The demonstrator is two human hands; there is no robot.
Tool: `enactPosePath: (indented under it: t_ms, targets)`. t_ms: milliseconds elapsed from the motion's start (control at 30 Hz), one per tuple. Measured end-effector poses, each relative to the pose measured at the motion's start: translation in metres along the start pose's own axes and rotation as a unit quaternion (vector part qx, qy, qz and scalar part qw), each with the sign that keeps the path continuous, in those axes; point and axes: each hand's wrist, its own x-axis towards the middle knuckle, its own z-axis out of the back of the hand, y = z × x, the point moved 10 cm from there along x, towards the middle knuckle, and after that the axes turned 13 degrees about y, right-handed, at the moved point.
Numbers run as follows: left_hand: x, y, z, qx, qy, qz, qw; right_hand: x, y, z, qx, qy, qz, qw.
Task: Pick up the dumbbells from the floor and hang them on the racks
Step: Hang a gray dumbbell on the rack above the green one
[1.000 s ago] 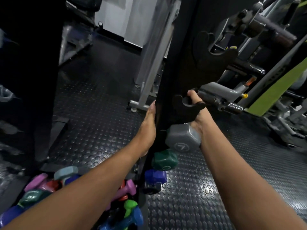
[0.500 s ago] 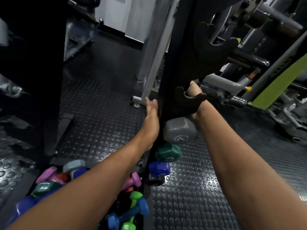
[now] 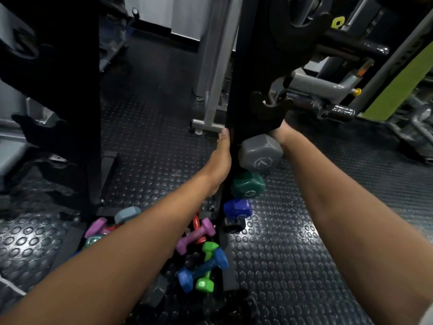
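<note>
the grey hexagonal dumbbell marked 7 (image 3: 260,154) sits against the right side of the black upright rack post (image 3: 243,90), just under a black hook-shaped cradle (image 3: 269,109) and above a green hex dumbbell (image 3: 248,185), a blue one (image 3: 237,208) and a black one (image 3: 233,225) stacked down the same post. the right hand (image 3: 278,133) reaches in behind the grey head; its fingers are hidden by the cradle and the weight, so whether it grips cannot be told. the left hand (image 3: 221,160) lies flat along the post's left edge, fingers straight and pointing up. on the studded black rubber floor (image 3: 293,254) at the rack's foot lie loose dumbbells: a purple one (image 3: 195,235), a blue one (image 3: 202,269) crossing a lime green one (image 3: 206,266), a red one (image 3: 196,227) and a pale blue-grey one (image 3: 127,213). grey and lime gym machines (image 3: 351,73) stand behind.
</note>
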Motion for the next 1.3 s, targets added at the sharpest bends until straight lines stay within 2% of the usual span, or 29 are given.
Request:
enactPosePath:
  t_ms: [133, 233, 367, 467, 833, 967, 1067, 1300]
  targets:
    - [-0.023, 0.002, -0.005, 0.017, -0.010, 0.017, 1.000, -0.019, -0.031, 0.001, 0.019, 0.026, -0.083, 0.996]
    - [-0.043, -0.004, -0.016, 0.024, -0.007, 0.031, 0.999, -0.033, -0.039, -0.003, 0.062, 0.063, -0.101, 0.991]
    - [-0.052, 0.004, -0.012, 0.040, -0.021, 0.038, 0.998, -0.052, -0.036, -0.003, 0.091, 0.041, -0.068, 0.993]
    - [-0.056, 0.013, -0.016, 0.039, 0.000, 0.056, 0.998, -0.064, -0.036, -0.005, 0.083, 0.027, -0.050, 0.995]
    - [-0.084, 0.040, 0.003, 0.048, -0.031, 0.092, 0.994, -0.090, -0.062, 0.009, -0.008, -0.025, -0.035, 0.999]
    - [-0.098, 0.062, 0.017, 0.064, -0.042, 0.137, 0.988, -0.107, -0.073, 0.008, -0.010, -0.021, -0.046, 0.999]
    - [-0.109, 0.084, 0.030, 0.067, -0.060, 0.179, 0.980, -0.124, -0.090, 0.015, 0.001, -0.055, -0.065, 0.996]
    - [-0.138, 0.095, 0.022, 0.159, -0.072, 0.192, 0.966, -0.163, -0.163, 0.020, 0.072, -0.121, -0.110, 0.984]
